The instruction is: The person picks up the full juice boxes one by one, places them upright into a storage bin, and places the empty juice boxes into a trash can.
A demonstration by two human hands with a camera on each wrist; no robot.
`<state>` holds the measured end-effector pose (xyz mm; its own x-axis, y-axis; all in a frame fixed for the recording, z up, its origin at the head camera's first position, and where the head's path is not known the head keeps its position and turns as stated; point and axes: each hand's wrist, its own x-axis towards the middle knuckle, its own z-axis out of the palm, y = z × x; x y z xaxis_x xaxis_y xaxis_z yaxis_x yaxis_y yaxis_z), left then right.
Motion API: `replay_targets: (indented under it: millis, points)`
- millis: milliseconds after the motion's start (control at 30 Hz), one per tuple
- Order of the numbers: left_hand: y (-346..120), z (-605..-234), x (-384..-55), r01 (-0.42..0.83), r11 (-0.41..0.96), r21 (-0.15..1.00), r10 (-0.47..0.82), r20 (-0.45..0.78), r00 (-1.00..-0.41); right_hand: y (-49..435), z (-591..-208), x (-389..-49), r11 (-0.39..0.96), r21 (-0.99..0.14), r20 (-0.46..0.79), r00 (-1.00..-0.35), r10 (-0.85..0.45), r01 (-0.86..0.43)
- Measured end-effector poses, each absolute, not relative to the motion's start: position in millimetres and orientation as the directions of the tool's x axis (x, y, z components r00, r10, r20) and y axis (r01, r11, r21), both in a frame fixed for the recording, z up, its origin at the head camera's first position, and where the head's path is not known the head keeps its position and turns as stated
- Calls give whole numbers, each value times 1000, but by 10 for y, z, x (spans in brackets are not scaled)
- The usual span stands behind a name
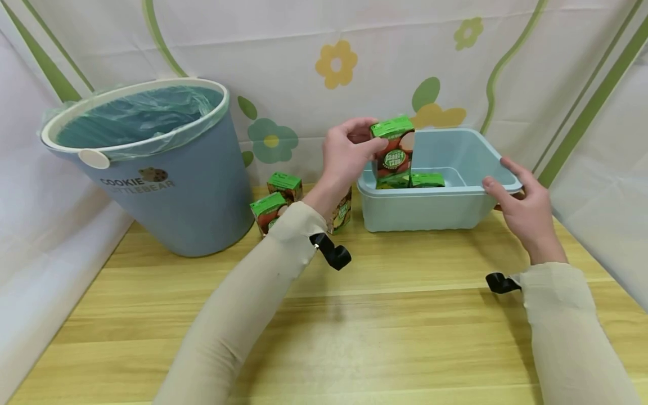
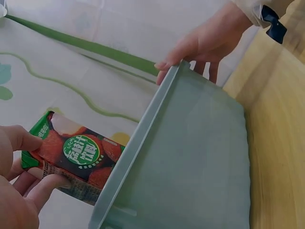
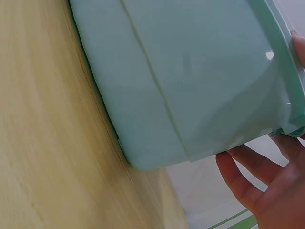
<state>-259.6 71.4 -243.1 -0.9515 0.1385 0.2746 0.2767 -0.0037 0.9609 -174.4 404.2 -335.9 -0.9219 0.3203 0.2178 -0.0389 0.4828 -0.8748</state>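
Note:
My left hand (image 1: 345, 156) pinches a juice box (image 1: 396, 151) with a green top and a red fruit print. The box stands upright over the left part of a light blue plastic bin (image 1: 420, 209), its lower end below the rim in the left wrist view. Inside the bin lies another green-edged juice box (image 1: 427, 180). My right hand (image 1: 529, 211) grips the bin's right rim, thumb on top and fingers under the edge. Left of the bin, more juice boxes (image 1: 285, 184) stand on the table, one partly hidden behind my left wrist.
A blue trash can (image 1: 187, 197) with a white rim and a green liner bag (image 1: 136, 115) stands at the left. Behind everything hangs a white curtain (image 1: 283, 73) with flower prints. The wooden table (image 1: 395, 337) extends toward me.

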Motion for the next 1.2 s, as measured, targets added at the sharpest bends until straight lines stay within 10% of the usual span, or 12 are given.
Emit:
replay_targets:
  millis: [1200]
  points:
    - [909, -2628, -3022, 453, 288, 844, 106, 442, -891, 3972, -3368, -1739, 476, -878, 229, -915, 331, -48]
